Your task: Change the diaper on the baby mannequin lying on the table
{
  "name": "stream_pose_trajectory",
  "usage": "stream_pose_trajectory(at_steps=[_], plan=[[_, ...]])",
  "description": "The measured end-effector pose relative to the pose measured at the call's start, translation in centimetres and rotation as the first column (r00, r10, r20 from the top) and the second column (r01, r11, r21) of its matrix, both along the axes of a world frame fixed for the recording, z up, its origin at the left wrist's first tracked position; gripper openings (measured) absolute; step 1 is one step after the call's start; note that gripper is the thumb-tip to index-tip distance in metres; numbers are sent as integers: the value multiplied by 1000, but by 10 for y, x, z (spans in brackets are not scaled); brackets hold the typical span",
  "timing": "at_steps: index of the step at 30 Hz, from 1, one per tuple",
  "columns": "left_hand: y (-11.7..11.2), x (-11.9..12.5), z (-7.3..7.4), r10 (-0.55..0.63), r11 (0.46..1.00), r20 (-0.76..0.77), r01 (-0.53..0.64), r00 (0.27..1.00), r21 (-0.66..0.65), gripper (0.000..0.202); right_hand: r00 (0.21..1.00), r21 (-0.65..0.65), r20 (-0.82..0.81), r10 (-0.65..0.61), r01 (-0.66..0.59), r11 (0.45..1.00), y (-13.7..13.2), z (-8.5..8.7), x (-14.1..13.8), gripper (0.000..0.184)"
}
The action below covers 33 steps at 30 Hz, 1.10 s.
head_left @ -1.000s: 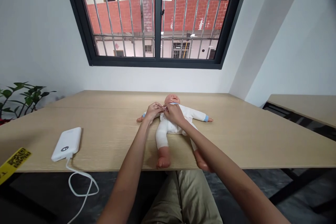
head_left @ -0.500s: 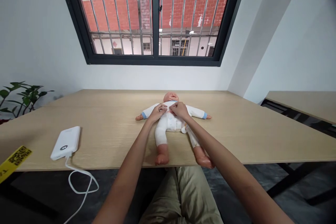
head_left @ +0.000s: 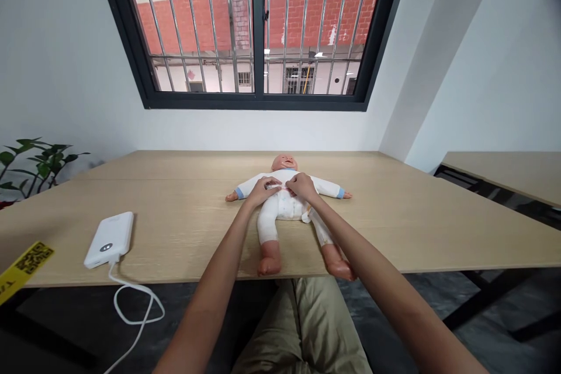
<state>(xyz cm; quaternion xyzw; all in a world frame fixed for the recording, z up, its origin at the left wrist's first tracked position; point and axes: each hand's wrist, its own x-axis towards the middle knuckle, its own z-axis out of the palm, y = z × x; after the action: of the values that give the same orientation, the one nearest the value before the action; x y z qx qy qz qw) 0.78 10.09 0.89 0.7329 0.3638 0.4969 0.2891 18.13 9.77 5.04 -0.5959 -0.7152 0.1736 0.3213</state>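
A baby doll (head_left: 287,205) lies on its back on the wooden table, head away from me and feet near the front edge. It has a white top (head_left: 284,176) with blue collar and cuffs, and a white diaper (head_left: 290,208). At the doll's belly, my left hand (head_left: 265,190) has its fingers closed at the lower edge of the top. Opposite it, my right hand (head_left: 302,186) pinches the same edge on the other side. A thin strip of pinkish belly shows between the hands. My fingers hide part of the hem.
On the left of the table (head_left: 184,204) lies a white power bank (head_left: 110,239), its white cable (head_left: 139,321) hanging over the front edge. A yellow label (head_left: 26,269) is at the far left, near a green plant (head_left: 41,163). A barred window (head_left: 258,101) is behind.
Both hands have shifted slightly down the doll's front, towards its diaper, and less belly shows between them. The doll stays in place.
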Motion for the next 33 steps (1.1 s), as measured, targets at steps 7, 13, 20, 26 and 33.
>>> stream_pose_trajectory(at_steps=[7,13,20,26,33], plan=[[2,1,-5,80,993,-107,-71,991,90,13,1000,82,20,18,-19,996,1,-6,0,23],[-5,9,2,196,966,-265,-138,944,221,16,955,180,-280,-97,152,972,16,3,25,10],[-15,20,10,192,966,-464,-84,864,244,25,791,195,-600,-116,286,938,33,-30,73,15],[-18,20,9,205,963,-516,-78,831,257,24,708,148,-694,-130,316,937,41,-75,79,25],[-6,18,4,201,959,-249,-139,947,246,25,735,315,-667,123,129,940,23,-69,83,28]])
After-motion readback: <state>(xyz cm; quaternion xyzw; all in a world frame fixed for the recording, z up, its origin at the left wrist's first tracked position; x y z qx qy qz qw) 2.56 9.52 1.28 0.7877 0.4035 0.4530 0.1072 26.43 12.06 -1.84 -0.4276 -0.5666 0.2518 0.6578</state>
